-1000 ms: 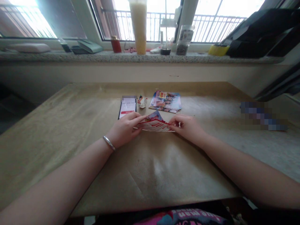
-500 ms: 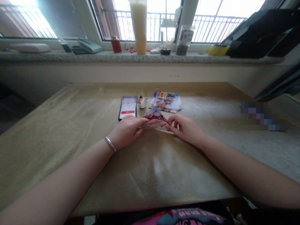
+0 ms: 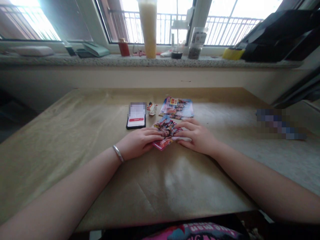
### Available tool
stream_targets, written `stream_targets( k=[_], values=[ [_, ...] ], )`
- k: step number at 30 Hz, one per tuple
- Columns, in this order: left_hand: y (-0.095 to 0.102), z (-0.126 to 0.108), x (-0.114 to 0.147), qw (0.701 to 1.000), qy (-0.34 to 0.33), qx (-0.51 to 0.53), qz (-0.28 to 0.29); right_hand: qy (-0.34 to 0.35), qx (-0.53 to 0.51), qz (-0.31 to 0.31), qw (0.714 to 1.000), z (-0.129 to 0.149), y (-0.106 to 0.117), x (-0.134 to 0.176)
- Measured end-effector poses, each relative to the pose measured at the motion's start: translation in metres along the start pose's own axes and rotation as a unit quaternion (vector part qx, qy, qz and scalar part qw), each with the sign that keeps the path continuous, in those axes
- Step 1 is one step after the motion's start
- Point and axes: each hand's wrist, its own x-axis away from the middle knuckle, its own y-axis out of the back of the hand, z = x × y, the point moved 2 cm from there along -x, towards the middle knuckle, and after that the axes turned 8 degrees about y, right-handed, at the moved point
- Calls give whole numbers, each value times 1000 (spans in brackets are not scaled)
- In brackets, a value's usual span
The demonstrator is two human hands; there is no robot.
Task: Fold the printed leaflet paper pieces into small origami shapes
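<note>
The left hand (image 3: 140,141) and right hand (image 3: 200,136) lie open, fingers extended onto the paper (image 3: 167,130) between them, seemingly keeping it flat; stack (image 3: 178,107) and phone (image 3: 136,122) sit beyond, probably leaving room.

Red container (image 3: 123,48) stands on windowsill (image 3: 92,61); railing (image 3: 163,29) beyond.
</note>
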Motion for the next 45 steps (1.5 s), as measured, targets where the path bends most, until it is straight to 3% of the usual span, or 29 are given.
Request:
stream_targets(
  k=[9, 14, 19, 33, 40, 45],
  values=[
    [2, -2, 3, 996, 9, 3, 90, 57, -41, 70, 995, -2, -3, 3],
    [2, -3, 1, 995, 0, -5, 98, 56, -55, 119, 990, 2, 2, 1],
    [2, -3, 1, 995, 34, -51, 83, 40, -33, 147, 988, 4, 4, 1],
    [6, -10, 3, 976, 117, -170, 66, 22, -98, 105, 989, 5, 0, -1],
    [0, -11, 1, 991, 39, -118, 41, 11, -112, 104, 988, 3, -5, -2],
    [-3, -12, 0, 995, 32, -82, 49, 28, -111, 89, 989, 3, -5, 0]
  ],
)
